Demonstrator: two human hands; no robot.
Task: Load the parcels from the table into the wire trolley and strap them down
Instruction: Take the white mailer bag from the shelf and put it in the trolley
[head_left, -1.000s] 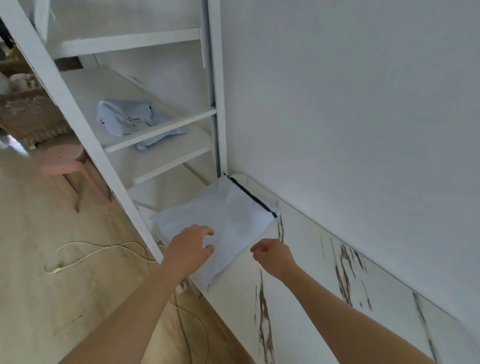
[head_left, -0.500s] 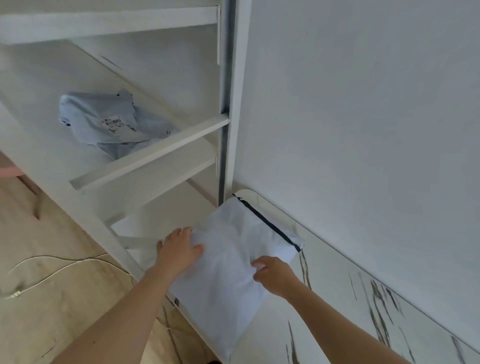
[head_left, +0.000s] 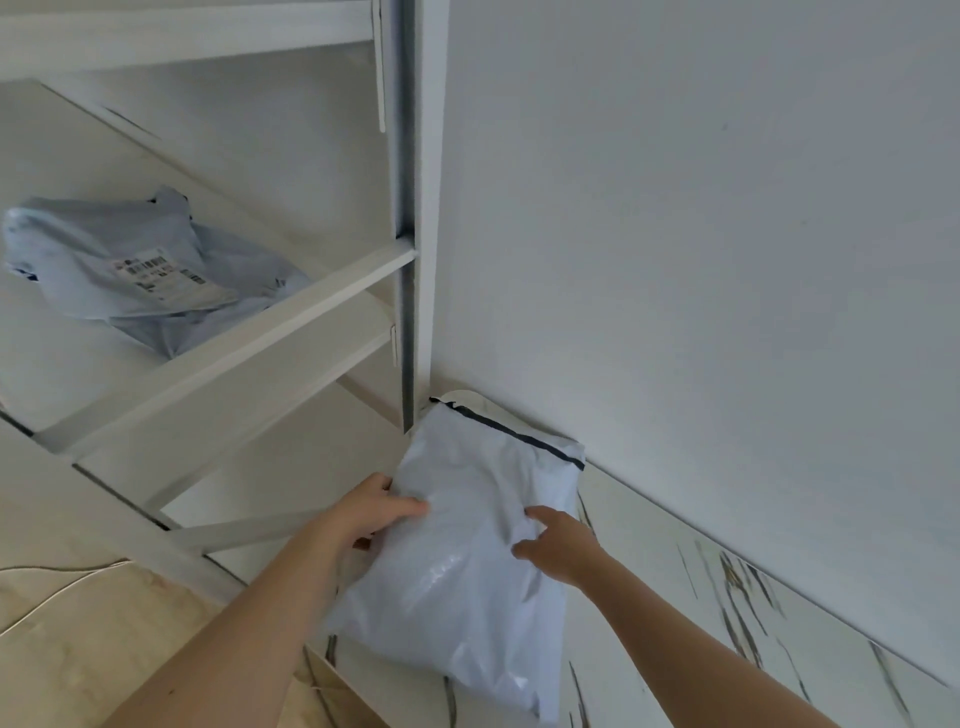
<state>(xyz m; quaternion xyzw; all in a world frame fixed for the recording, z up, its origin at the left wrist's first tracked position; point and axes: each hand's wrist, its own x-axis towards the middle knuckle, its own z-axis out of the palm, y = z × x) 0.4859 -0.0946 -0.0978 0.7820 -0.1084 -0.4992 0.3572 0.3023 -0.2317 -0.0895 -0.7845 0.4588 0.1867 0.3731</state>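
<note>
A white plastic mailer parcel (head_left: 467, 561) with a black strip along its far end lies at the left end of the marble-patterned table (head_left: 675, 613), against the wall. My left hand (head_left: 374, 512) grips its left edge, thumb on top and fingers curled under. My right hand (head_left: 558, 548) rests on the parcel's right side with fingers bent onto the plastic. The parcel's near end hangs past the table's front edge. A crumpled pale blue parcel (head_left: 130, 270) with a printed label lies on the white shelf unit to the left. No wire trolley is in view.
A white shelf unit (head_left: 260, 332) with slanted rails stands left of the table, tight against the wall corner. A white cable (head_left: 57, 592) trails over the wooden floor at lower left. The white wall runs along the table's far edge.
Both hands have closed onto the white parcel. It has shifted toward me and its near end now overhangs the table edge. The camera has moved closer.
</note>
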